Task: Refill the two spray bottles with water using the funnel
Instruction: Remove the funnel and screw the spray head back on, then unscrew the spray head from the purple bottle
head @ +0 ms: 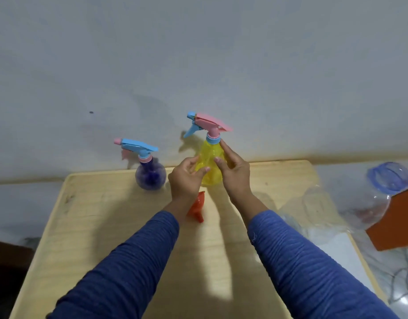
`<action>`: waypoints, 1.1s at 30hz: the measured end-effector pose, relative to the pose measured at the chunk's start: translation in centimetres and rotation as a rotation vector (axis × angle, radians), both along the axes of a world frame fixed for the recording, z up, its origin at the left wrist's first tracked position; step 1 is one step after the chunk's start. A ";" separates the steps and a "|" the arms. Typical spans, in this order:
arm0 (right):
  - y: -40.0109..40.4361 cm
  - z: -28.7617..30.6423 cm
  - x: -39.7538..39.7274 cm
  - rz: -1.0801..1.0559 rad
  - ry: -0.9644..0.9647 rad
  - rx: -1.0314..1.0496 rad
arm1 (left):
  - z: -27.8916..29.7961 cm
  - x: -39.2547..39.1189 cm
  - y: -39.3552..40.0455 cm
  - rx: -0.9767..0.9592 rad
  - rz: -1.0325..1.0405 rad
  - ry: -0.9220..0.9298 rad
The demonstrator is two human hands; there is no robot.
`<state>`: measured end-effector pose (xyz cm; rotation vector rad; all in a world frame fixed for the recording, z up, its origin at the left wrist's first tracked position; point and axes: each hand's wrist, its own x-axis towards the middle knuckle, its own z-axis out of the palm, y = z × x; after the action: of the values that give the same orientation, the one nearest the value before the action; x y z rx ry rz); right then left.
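Both hands on yellow bottle [209, 162] at table's [106, 226] far edge: left hand [186, 178] cups body, right hand [233, 171] fingers near collar. Head still on; next, unscrew it. Funnel [197, 207] just beside; purple bottle [150, 173] untouched.

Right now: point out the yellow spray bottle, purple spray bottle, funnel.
yellow spray bottle [209, 155], head view, upper body
purple spray bottle [150, 177], head view, round body
funnel [197, 207], head view, orange cone
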<state>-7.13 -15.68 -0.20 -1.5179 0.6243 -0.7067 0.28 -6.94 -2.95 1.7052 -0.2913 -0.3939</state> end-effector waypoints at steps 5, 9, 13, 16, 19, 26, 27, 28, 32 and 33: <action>-0.7 -1.7 0.9 0.043 0.017 0.048 | -1.3 1.2 -0.1 0.114 0.003 -0.030; -1.0 -2.4 1.3 0.063 0.003 0.040 | -1.6 1.5 -0.4 0.148 0.026 -0.007; -1.5 -2.7 1.3 0.073 0.015 0.011 | -1.5 1.5 -0.5 0.130 0.027 -0.009; -1.3 -3.0 1.1 0.079 0.030 -0.036 | -1.5 1.4 -0.4 0.137 0.028 -0.033; -0.7 -3.2 1.0 0.038 0.087 -0.147 | -1.3 1.3 -0.3 0.147 -0.004 -0.027; 0.8 -2.7 0.5 -0.064 0.313 -0.238 | -0.7 0.6 1.7 0.224 -0.072 -0.195; 1.2 -2.5 0.4 -0.082 0.351 -0.252 | -0.8 0.6 2.3 0.233 -0.068 -0.214; 1.6 -2.3 0.4 -0.103 0.388 -0.262 | -0.8 0.6 3.0 0.249 -0.070 -0.228; 3.9 -1.5 0.4 -0.223 0.529 -0.247 | -1.0 1.0 5.8 0.334 -0.094 -0.257; 4.6 -1.3 0.4 -0.256 0.554 -0.237 | -1.0 1.1 6.5 0.345 -0.099 -0.261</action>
<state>-6.70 -11.10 -1.53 -1.8919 1.2017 -0.5614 1.41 -0.42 -3.94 2.0908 -0.5233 -0.3056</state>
